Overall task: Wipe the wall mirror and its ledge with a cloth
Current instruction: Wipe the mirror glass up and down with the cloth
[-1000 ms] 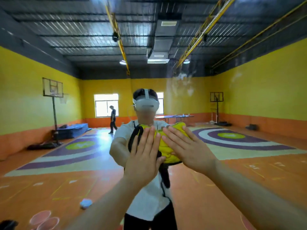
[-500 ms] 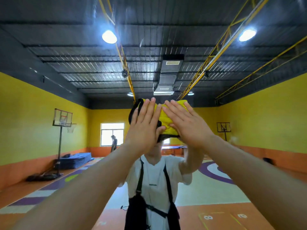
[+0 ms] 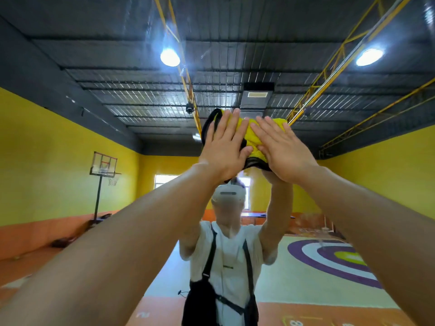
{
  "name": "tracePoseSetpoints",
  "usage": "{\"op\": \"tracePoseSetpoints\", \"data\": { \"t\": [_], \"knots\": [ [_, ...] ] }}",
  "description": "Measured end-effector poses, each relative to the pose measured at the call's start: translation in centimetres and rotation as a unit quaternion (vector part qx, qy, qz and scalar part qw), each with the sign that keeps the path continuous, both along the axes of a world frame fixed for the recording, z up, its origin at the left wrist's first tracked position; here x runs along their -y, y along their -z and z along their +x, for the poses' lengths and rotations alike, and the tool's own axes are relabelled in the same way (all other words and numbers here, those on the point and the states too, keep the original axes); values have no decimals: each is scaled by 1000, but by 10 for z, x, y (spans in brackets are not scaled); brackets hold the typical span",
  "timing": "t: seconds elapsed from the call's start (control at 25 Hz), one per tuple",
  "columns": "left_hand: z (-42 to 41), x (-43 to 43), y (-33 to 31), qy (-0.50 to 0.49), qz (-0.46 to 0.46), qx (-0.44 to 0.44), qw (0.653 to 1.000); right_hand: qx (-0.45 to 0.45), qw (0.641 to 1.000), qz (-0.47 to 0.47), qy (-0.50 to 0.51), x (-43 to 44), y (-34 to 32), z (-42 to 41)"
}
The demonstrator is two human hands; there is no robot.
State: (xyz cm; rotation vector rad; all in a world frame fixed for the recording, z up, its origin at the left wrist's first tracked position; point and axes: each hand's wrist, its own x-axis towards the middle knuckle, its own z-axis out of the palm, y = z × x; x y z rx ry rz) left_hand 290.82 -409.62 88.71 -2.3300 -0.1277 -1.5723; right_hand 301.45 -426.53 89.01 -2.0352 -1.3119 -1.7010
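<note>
A: We have both arms stretched high, the left hand and the right hand side by side. The fingers are straight and flat, pressing the yellow cloth against the wall mirror above head height. Neither hand curls round it.

B: Then that is our weak spot. Only palm pressure pins the cloth to the glass. If we ease off on one side during a stroke, it may slip out and drop.

A: We also lean into the pane at full reach. Too hard a push could stress the glass or tip us forward.

B: And the cloth is bunched, its dark edge showing by the left hand, so our bare fingertips may touch the glass and leave prints.

A: The ledge is out of view, so we cannot tell its state.
</note>
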Motion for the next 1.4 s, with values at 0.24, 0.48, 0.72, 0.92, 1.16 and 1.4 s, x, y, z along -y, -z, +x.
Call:
{"op": "tracePoseSetpoints", "data": {
  "t": [0.24, 0.48, 0.72, 0.92, 1.16, 1.4],
  "knots": [
    [-1, 4, 43, 84, 6, 16, 996, -100, 985, 87, -107, -7, 31, -20],
    [-2, -12, 120, 69, 50, 52, 995, 22, 992, 124, 10, -28, 125, -6],
    [9, -11, 186, 47, 69, 88, 993, 28, 993, 112, 9, -25, 183, -5],
    [7, -6, 233, 47, 60, 62, 995, 29, 992, 120, 12, -23, 233, -7],
    [-3, -4, 314, 62, 55, 10, 996, -1, 995, 103, 6, -20, 320, -12],
    [-7, -12, 412, 71, 69, 0, 995, -32, 998, 58, 8, -19, 417, -16]
  ]
}}
